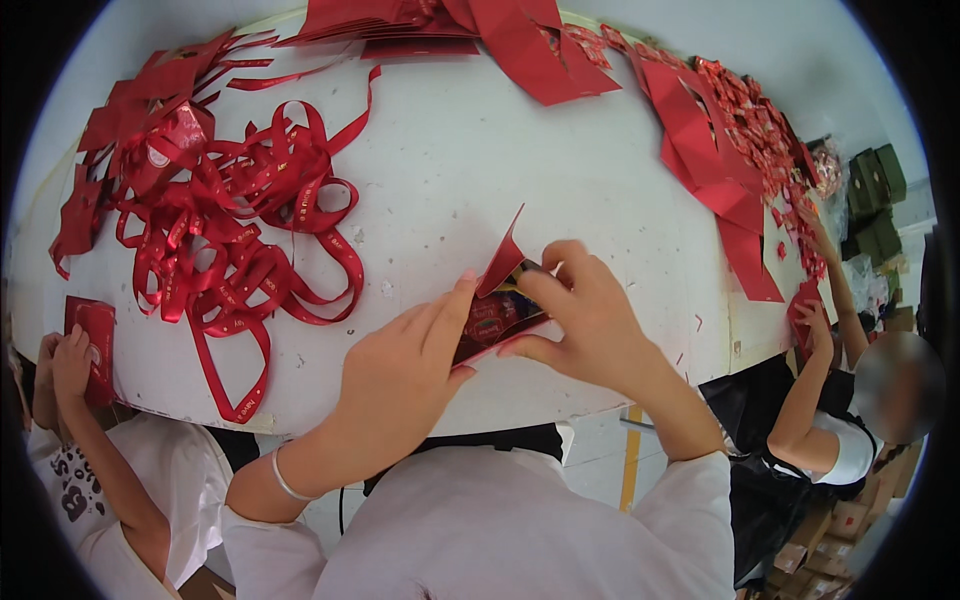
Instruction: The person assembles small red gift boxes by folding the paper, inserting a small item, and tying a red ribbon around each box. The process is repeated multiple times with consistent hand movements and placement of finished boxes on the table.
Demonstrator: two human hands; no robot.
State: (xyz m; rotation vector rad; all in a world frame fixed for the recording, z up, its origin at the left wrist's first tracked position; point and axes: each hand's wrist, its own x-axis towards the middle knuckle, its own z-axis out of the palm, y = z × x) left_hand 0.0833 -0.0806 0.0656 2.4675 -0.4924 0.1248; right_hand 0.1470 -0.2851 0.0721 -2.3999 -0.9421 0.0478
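Observation:
A small red cardboard gift box (540,318) is between my hands above the near part of the table, its red lid flap (503,262) standing up. Wrapped sweets (490,325) in dark red wrappers, with a bit of yellow, show inside. My left hand (415,350) closes around the box's left side, fingers along the flap. From the right, my right hand (585,310) grips the box, thumb at its near edge and bent fingers at the opening. Those fingertips partly hide the contents.
A tangle of printed red ribbon (215,250) covers the left of the white table (430,160). Flat red box blanks (545,60) lie along the far edge, more red card (700,150) and loose sweets (750,110) to the right. Co-workers with red boxes sit on both sides.

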